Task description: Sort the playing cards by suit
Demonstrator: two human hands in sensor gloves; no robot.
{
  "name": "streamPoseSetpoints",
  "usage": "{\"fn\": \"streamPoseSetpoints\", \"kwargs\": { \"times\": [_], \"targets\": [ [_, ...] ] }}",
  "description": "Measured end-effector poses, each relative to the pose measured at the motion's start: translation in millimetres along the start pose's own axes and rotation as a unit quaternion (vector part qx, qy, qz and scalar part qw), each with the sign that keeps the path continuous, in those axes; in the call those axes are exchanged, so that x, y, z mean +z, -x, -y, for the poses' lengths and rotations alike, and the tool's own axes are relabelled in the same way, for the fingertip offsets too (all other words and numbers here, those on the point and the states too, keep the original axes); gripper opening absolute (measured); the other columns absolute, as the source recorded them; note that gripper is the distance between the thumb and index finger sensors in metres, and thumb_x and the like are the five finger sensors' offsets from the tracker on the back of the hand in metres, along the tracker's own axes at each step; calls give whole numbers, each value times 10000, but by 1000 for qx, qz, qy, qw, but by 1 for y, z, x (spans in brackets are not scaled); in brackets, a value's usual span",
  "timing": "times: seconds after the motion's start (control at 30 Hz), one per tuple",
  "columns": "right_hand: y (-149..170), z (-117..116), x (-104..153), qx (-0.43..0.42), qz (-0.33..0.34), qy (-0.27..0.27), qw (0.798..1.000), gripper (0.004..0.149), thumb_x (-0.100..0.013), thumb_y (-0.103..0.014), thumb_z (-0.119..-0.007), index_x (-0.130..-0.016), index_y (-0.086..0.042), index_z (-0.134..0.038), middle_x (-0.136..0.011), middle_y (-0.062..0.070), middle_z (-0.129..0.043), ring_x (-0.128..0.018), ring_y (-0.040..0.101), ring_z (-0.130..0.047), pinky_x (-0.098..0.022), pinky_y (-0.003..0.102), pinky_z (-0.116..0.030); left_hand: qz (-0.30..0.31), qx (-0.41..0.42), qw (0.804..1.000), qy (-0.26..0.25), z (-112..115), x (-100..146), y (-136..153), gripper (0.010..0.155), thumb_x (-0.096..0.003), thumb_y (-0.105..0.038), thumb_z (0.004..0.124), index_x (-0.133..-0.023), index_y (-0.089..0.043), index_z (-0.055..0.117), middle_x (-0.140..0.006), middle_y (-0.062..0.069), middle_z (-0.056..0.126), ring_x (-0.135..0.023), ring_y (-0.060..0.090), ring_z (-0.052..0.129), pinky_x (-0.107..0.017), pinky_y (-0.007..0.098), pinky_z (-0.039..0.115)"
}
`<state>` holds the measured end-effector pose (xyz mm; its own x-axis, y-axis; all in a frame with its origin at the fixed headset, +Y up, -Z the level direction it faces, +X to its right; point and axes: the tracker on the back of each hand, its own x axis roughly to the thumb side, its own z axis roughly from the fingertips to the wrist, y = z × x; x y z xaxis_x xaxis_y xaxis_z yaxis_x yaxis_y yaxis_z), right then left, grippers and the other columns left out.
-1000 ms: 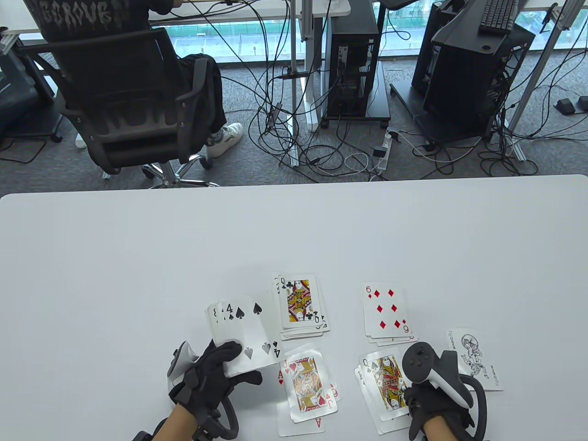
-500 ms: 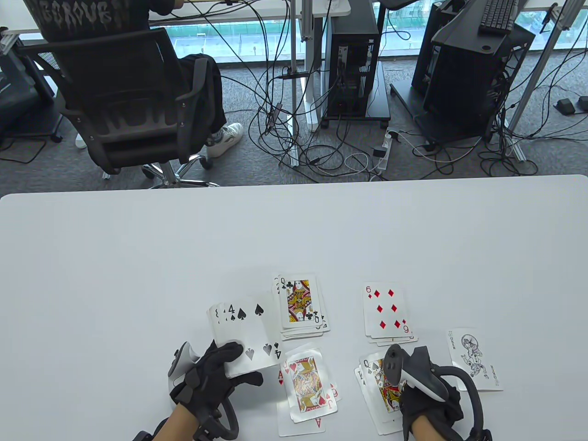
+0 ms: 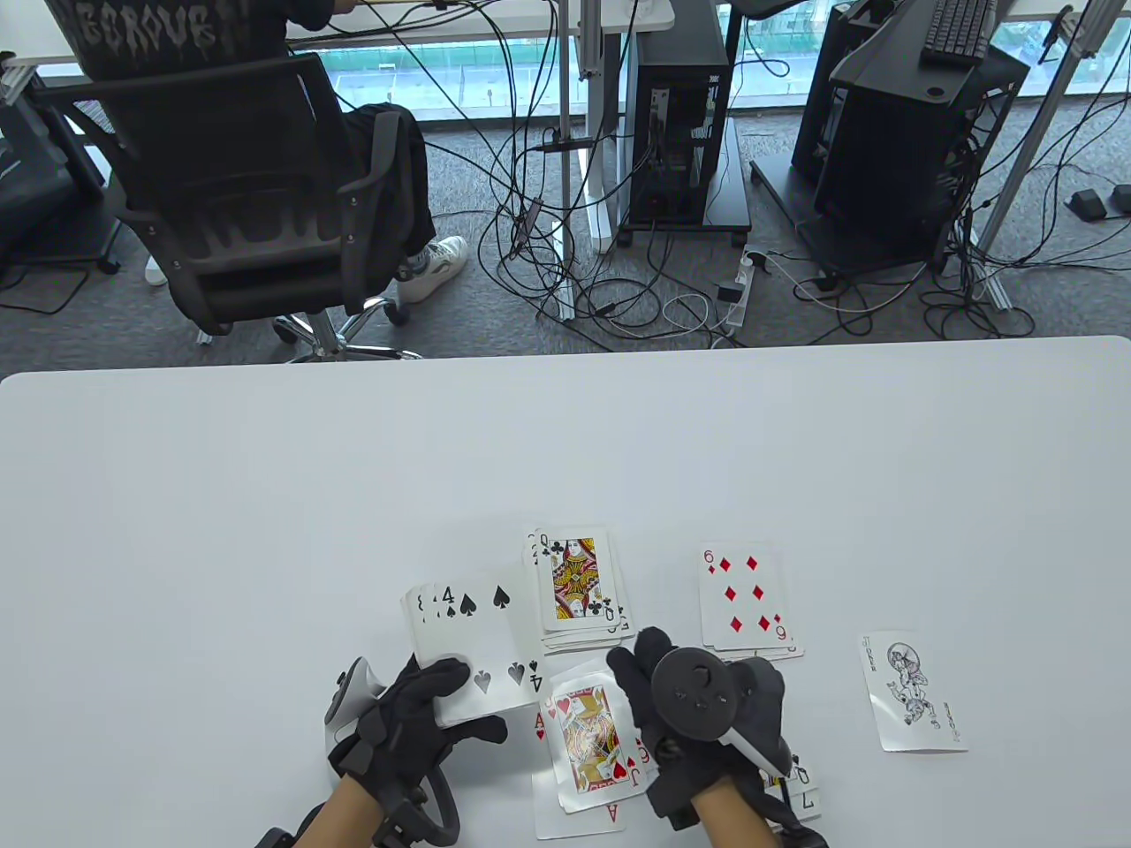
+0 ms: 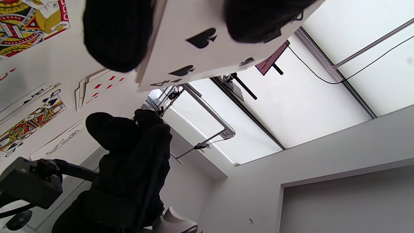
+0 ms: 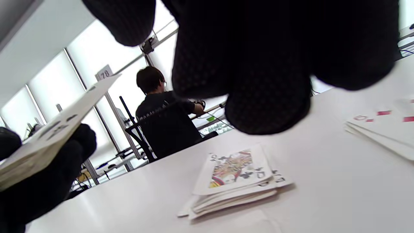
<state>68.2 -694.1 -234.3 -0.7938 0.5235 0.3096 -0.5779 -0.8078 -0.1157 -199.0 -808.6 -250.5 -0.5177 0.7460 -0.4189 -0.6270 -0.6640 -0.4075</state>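
My left hand (image 3: 466, 700) holds a fan of cards (image 3: 477, 632) above the table, the four of spades on top; the left wrist view shows the fan's face (image 4: 207, 48) pinched between gloved fingers (image 4: 116, 35). My right hand (image 3: 638, 658) is empty, its fingers spread, and hovers between the hearts pile (image 3: 588, 738), topped by a jack, and the clubs pile (image 3: 579, 587), topped by a queen. It covers most of the spades pile (image 3: 800, 786). The diamonds pile (image 3: 742, 601) shows a six. The clubs pile also shows in the right wrist view (image 5: 236, 174).
A joker card (image 3: 914, 693) lies alone at the right. The white table (image 3: 265, 495) stretches far and left of the piles. Beyond its far edge are an office chair (image 3: 239, 194), floor cables and computer towers.
My right hand has moved left from over the spades pile to the gap beside the hearts pile, near the held fan. The left hand and its fan have hardly moved.
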Motion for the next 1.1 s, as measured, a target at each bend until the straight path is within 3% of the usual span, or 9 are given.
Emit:
{"fn": "streamPoseSetpoints", "kwargs": {
  "times": [0.13,0.23,0.43,0.57,0.67,0.87,1.1],
  "targets": [
    [-6,-26,4,-71,22,39,996,603,-547,-373,-633,-810,167,-681,-463,139,-936,-383,342,-985,-311,512,-845,-7,-2,1000,1,0,-1,2,507,-609,-404,694,-1054,-364,455,-1107,-69,601,-981,262,759,-537,402,843],
    [-8,-37,9,-102,25,2,994,698,-538,-438,-641,-852,185,-617,-534,170,-911,-446,378,-961,-345,534,-829,-10,-6,1000,8,2,-2,2,507,-610,-402,696,-1055,-363,456,-1108,-67,602,-980,266,759,-537,404,842],
    [-10,-48,15,-83,47,-11,995,789,-506,-488,-677,-887,187,-526,-590,166,-870,-493,380,-939,-376,534,-818,-20,-14,999,22,7,-3,6,509,-608,-398,699,-1055,-363,458,-1108,-65,603,-981,268,758,-537,408,841],
    [-13,-50,18,-75,51,8,996,834,-483,-514,-691,-881,186,-476,-613,135,-838,-510,351,-932,-390,512,-822,-24,-20,999,33,10,-4,7,509,-608,-397,700,-1055,-363,460,-1109,-65,602,-981,270,756,-539,410,839],
    [-14,-50,19,-74,50,20,996,805,-467,-498,-720,-860,171,-504,-569,90,-845,-470,301,-950,-365,478,-842,-27,-22,998,42,14,-5,8,510,-606,-397,701,-1055,-363,461,-1108,-63,605,-981,272,757,-537,413,838],
    [-11,-52,19,-117,38,31,992,617,-458,-397,-770,-786,109,-636,-430,12,-888,-349,206,-987,-294,417,-880,-30,-32,998,48,15,-6,8,509,-607,-395,703,-1055,-365,463,-1110,-67,601,-986,272,749,-543,419,832],
    [-7,-49,19,-124,29,49,991,449,-498,-292,-715,-741,86,-704,-368,6,-923,-273,189,-1007,-244,396,-895,-32,-35,998,46,15,-6,8,508,-606,-393,701,-1054,-364,464,-1111,-65,599,-988,274,744,-546,421,829]
  ]
}}
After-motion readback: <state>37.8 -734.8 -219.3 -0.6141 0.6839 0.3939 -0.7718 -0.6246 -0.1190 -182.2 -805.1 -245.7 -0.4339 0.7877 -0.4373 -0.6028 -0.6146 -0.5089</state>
